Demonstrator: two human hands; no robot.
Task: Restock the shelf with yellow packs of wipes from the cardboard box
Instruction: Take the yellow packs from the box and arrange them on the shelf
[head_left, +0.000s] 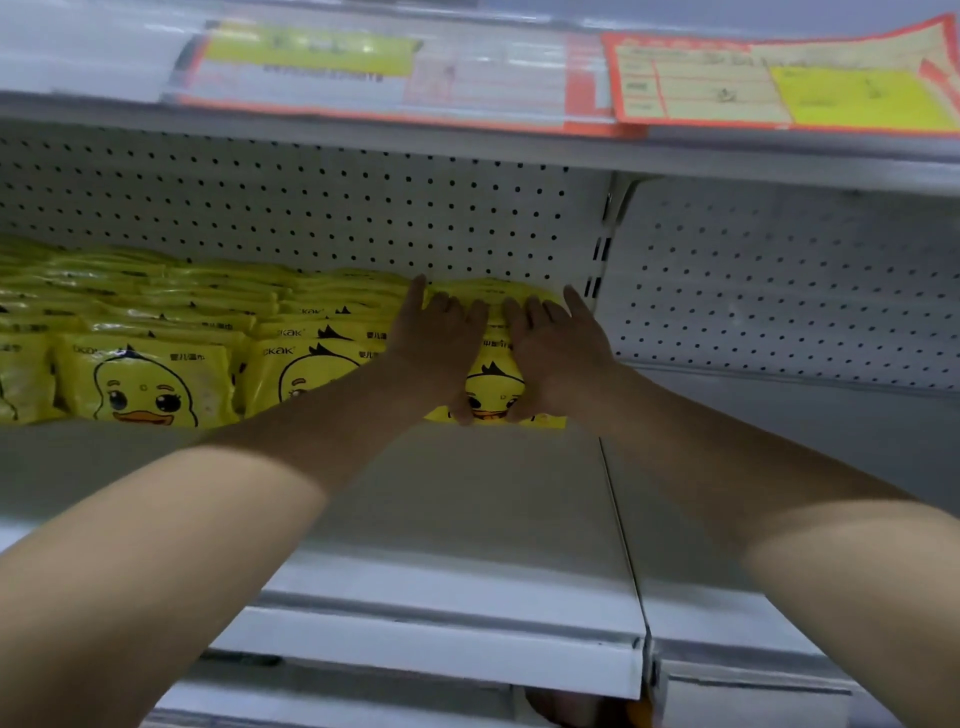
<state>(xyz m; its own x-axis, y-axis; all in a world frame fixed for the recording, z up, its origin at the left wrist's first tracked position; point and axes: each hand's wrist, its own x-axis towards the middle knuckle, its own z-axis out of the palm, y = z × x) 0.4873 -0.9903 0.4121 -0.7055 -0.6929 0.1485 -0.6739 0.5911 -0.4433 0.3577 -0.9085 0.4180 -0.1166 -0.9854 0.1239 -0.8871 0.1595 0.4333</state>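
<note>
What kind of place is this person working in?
Probably a shop aisle: a metal shelf with a pegboard back, price labels on the shelf edge above, and rows of identical yellow packs of wipes.

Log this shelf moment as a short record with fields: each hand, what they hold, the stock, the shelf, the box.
left hand: grips held packs from the left, fingers over the top, thumb at the lower front
right hand: grips the same packs from the right
held packs: yellow, duck face forward, at the right end of the row
stocked packs: rows to the left, duck faces forward
shelf: white metal, packs set toward its back
pegboard: white, behind the packs
cardboard box: not in view
</note>
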